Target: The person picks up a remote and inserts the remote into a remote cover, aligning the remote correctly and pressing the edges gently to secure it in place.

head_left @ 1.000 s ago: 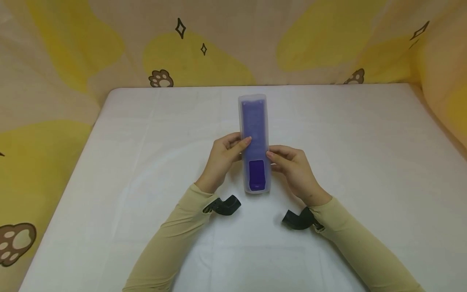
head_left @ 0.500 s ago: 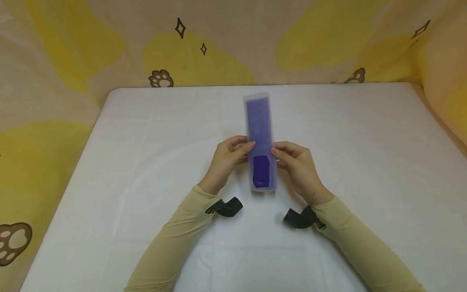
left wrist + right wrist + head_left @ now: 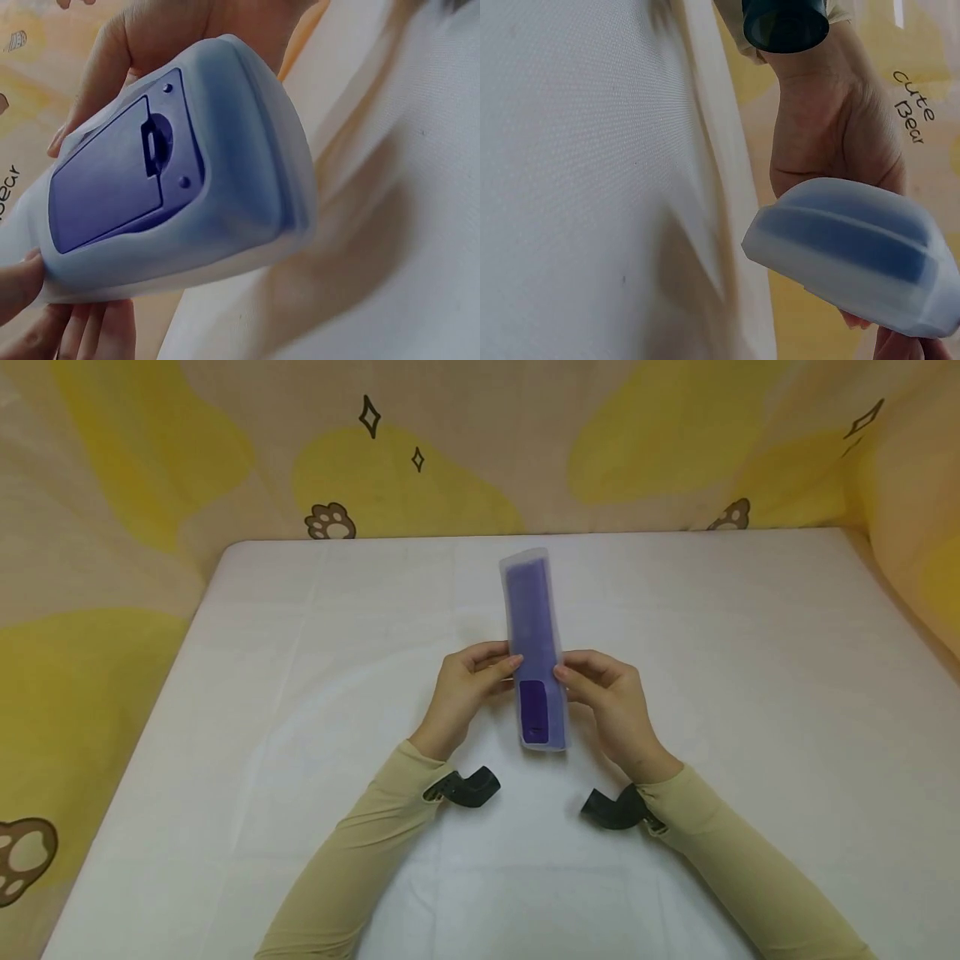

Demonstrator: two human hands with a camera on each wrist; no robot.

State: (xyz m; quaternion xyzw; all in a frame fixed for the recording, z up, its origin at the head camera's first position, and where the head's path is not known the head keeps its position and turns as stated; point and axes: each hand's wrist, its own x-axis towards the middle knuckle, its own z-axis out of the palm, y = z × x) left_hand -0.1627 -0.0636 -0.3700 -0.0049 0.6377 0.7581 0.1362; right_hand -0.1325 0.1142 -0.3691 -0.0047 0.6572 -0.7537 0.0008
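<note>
A long purple remote control (image 3: 531, 610) in a translucent silicone cover stands nearly upright, its back turned to the head camera. A cut-out in the cover's lower part bares the battery door (image 3: 109, 180), whose small latch shows in the left wrist view. My left hand (image 3: 463, 689) pinches the left edge, thumb on the back and fingers behind. On the right edge, slightly lower, my right hand (image 3: 613, 700) holds it the same way. The right wrist view shows the remote's covered lower end (image 3: 847, 247) with my left palm beyond it. The button side is hidden.
A white cloth covers the table (image 3: 337, 627), with the remote's shadow falling on it. Behind and at both sides hangs a yellow and cream curtain (image 3: 465, 410) with paw prints. A black camera mount (image 3: 472, 787) juts from the left sleeve, another mount (image 3: 615, 810) from the right.
Both hands have shifted slightly right with the remote control, and its top now leans a little left. It has rolled about its length, so the battery door lies nearer its left edge.
</note>
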